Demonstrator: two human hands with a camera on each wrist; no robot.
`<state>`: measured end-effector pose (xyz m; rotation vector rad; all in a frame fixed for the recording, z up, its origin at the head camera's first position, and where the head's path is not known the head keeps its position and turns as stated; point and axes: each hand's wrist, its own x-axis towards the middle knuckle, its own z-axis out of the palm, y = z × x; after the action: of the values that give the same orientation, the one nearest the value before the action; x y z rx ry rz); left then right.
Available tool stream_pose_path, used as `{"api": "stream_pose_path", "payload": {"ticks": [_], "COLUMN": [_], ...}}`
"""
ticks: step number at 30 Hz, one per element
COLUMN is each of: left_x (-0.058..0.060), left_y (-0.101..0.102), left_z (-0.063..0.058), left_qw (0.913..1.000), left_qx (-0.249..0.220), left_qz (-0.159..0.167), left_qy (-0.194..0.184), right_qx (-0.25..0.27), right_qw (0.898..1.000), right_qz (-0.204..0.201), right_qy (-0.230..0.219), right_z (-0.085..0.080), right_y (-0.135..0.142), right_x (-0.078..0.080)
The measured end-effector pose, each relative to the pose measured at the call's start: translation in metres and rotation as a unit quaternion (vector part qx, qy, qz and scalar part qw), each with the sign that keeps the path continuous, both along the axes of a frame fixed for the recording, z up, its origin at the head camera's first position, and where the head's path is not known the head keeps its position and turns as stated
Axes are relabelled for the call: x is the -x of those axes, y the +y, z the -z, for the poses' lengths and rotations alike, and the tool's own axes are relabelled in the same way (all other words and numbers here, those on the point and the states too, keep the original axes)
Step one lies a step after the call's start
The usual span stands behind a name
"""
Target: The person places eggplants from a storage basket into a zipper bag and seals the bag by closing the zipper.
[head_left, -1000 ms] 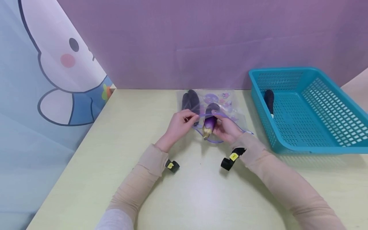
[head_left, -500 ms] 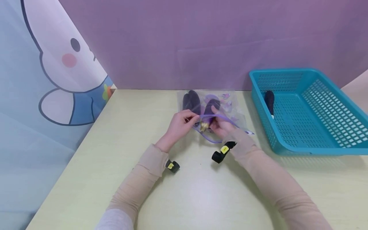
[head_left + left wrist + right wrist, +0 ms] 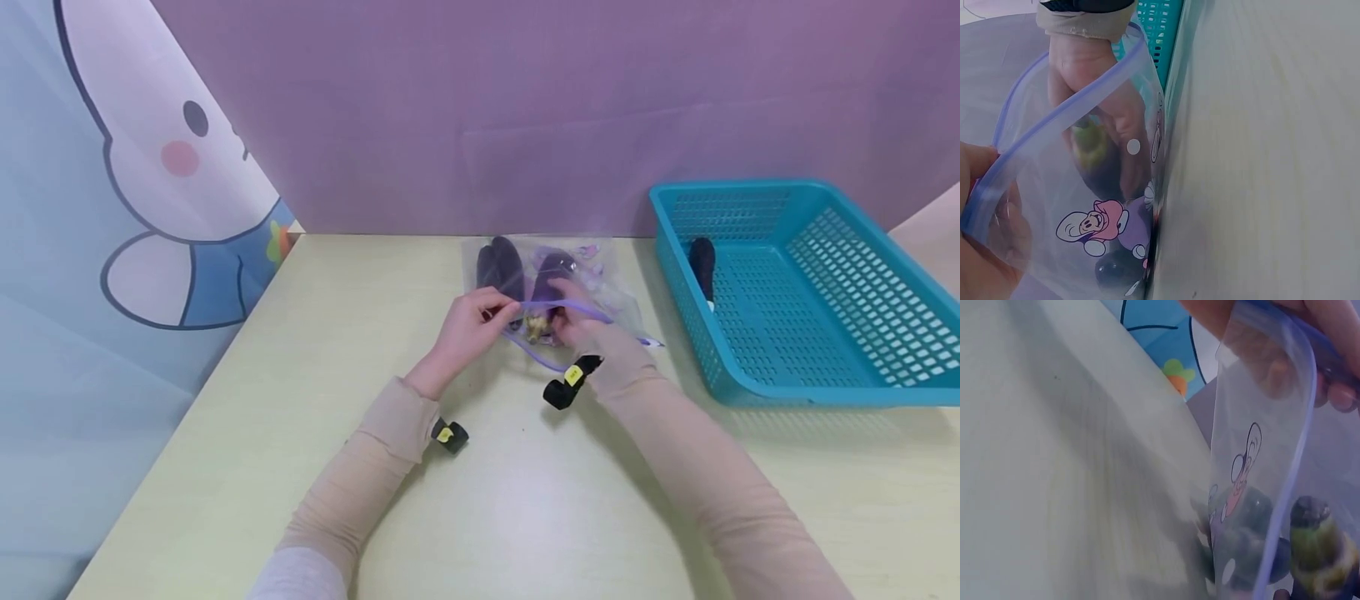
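Note:
A clear zip bag with a purple rim [image 3: 543, 358] and cartoon prints lies at the back of the table, its mouth facing me. My left hand [image 3: 468, 327] pinches the left part of that rim. Inside the bag, my right hand [image 3: 576, 327] grips a dark purple eggplant [image 3: 553, 271], its fingers around the stem half. The pale green stem end [image 3: 1088, 142] shows through the plastic in the left wrist view, pointing back toward the bag's mouth. Two more dark eggplants [image 3: 500, 268] lie side by side in the bag's left part.
A blue-green plastic basket [image 3: 738, 385] stands to the right of the bag, with one dark eggplant [image 3: 702, 265] by its left wall. A purple backdrop [image 3: 480, 125] rises behind the table, and a cartoon cloth [image 3: 150, 367] hangs at left.
My right hand has moved left and deeper into the bag, carrying the eggplant with it, so the stem end now sits farther inside the rim. My left hand stays put on the rim.

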<state>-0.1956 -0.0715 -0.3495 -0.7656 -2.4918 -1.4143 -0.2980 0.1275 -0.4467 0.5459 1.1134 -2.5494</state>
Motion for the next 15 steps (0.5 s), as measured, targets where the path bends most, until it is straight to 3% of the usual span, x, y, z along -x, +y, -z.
{"api": "stream_pose_path", "payload": {"ticks": [2,4,6,7,12,15], "left_x": [0.0,0.0,-0.001,-0.001,-0.001,-0.001], "left_y": [0.0,0.0,-0.001,-0.001,0.0,0.0], "left_z": [0.0,0.0,0.0,0.0,0.0,0.0], "left_qw": [1.0,1.0,1.0,1.0,0.9999,0.9999], "left_qx": [-0.001,-0.001,-0.001,0.0,0.003,0.004], "left_qz": [0.001,0.001,0.0,0.0,-0.002,-0.002], "left_qy": [0.002,0.001,-0.002,-0.004,-0.014,-0.015], "right_qx": [-0.042,-0.079,-0.121,-0.139,-0.269,-0.327], "right_qw": [0.999,0.996,0.992,0.989,0.961,0.944], "right_qz": [-0.007,-0.021,-0.005,0.0,0.051,0.048], "right_qy": [0.01,0.029,0.026,0.042,0.043,0.021], "right_z": [-0.008,0.003,-0.005,0.003,-0.049,-0.075], "right_y": [-0.003,-0.001,-0.009,-0.009,-0.038,-0.047], "right_x": [-0.004,0.007,0.003,0.01,-0.033,-0.052]}}
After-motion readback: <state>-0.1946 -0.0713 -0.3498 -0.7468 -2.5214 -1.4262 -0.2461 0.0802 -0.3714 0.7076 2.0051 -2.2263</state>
